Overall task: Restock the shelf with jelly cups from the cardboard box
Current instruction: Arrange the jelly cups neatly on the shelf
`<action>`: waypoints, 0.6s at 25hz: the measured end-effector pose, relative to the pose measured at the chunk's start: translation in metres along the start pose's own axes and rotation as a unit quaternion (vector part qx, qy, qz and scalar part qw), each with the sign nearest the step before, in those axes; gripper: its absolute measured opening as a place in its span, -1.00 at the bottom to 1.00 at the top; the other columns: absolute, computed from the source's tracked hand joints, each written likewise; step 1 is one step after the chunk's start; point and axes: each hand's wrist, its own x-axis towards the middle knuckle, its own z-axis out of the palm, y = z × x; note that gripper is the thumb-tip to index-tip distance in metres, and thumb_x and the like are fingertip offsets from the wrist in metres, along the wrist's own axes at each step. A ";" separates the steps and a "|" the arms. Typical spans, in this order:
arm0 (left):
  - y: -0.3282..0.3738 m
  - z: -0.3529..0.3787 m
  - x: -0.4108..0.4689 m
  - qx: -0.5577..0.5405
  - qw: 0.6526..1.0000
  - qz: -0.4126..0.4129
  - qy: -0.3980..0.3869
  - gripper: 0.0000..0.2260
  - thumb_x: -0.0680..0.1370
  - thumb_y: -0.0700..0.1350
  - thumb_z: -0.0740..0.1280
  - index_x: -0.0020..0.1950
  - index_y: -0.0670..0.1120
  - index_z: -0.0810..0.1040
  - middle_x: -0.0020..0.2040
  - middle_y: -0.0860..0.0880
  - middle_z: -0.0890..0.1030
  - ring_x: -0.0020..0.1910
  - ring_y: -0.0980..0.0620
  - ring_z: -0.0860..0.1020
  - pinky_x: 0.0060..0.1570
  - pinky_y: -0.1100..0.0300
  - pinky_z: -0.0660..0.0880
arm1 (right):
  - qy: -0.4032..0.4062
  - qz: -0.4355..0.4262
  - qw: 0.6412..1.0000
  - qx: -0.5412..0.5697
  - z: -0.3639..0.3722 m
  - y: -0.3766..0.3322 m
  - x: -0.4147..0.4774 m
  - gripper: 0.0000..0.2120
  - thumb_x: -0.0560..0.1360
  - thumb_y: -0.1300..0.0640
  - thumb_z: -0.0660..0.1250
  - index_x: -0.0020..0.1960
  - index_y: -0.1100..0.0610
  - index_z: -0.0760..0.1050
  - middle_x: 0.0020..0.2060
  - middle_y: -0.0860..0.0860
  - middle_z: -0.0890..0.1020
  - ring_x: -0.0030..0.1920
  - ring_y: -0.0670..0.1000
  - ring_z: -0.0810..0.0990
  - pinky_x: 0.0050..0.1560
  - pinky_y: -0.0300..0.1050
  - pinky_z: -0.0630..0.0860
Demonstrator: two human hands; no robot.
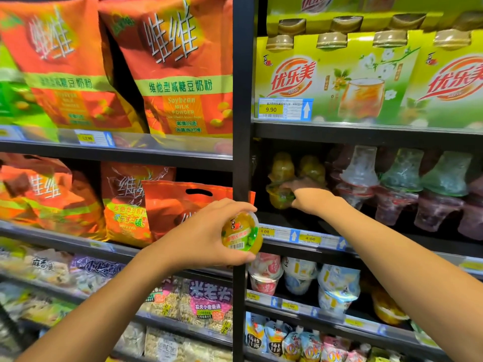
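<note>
Left hand: the left hand [206,231] gripped a yellow jelly cup [240,231] with curled fingers, its lid facing the camera. It was in front of the black post [241,152], not yet inside the shelf.
Right hand: the right hand [311,197] reached far into the shelf [287,218]. Its fingers were closed round a second jelly cup [278,195], which was tilted at the left end of the row. The light there was dim, so the exact hold was not clear.
Neighbours: the stacked yellow cups [282,167] stood just behind it, and the purple cups [392,194] stood to the right.
Cardboard box: not in view.
Step in hand: probably the second jelly cup was being seated in the yellow row.
How to do it well: bring this cup upright and set it flat on its base beside the yellow ones. Let go only when it rests steady, then bring the other cup in on the near side.
Risk: the stacks looked narrow and tall, so a push from the wrist could tip them.
</note>
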 end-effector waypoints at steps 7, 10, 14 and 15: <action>0.028 0.019 0.009 -0.217 0.974 0.018 0.057 -0.32 0.38 0.07 0.63 0.42 0.21 0.40 0.33 0.20 0.49 0.36 0.13 0.49 0.23 0.11 0.55 | 0.203 -0.054 0.951 0.226 -0.030 -0.009 -0.076 -0.66 0.55 0.13 0.37 0.31 -0.05 0.54 0.16 -0.08 0.62 0.17 -0.09 0.57 0.16 -0.22 0.50; 0.039 0.041 0.026 -0.385 0.920 0.009 0.080 -0.32 0.36 0.01 0.61 0.40 0.11 0.40 0.38 0.08 0.50 0.41 0.06 0.49 0.22 0.08 0.57 | 0.184 -0.095 0.850 0.485 -0.046 -0.019 -0.129 -0.81 0.60 0.14 0.32 0.19 0.03 0.60 0.07 -0.04 0.66 0.07 -0.08 0.63 0.02 -0.25 0.52; 0.054 0.072 0.055 -0.543 0.832 -0.025 0.114 -0.30 0.39 0.01 0.57 0.43 -0.06 0.34 0.38 -0.08 0.51 0.32 0.02 0.57 0.12 0.10 0.59 | 0.091 -0.137 0.807 0.567 -0.047 -0.011 -0.171 -0.49 0.50 -0.10 0.37 0.40 0.02 0.46 0.24 0.04 0.58 0.09 0.04 0.64 0.04 -0.01 0.60; 0.058 0.080 0.062 -0.577 0.808 -0.038 0.110 -0.30 0.40 0.06 0.55 0.44 -0.06 0.33 0.38 -0.10 0.52 0.30 -0.02 0.58 0.17 0.04 0.59 | 0.090 -0.133 0.820 0.549 -0.046 -0.010 -0.175 -0.44 0.47 -0.11 0.43 0.42 -0.03 0.43 0.28 0.01 0.57 0.14 0.04 0.64 0.12 0.04 0.61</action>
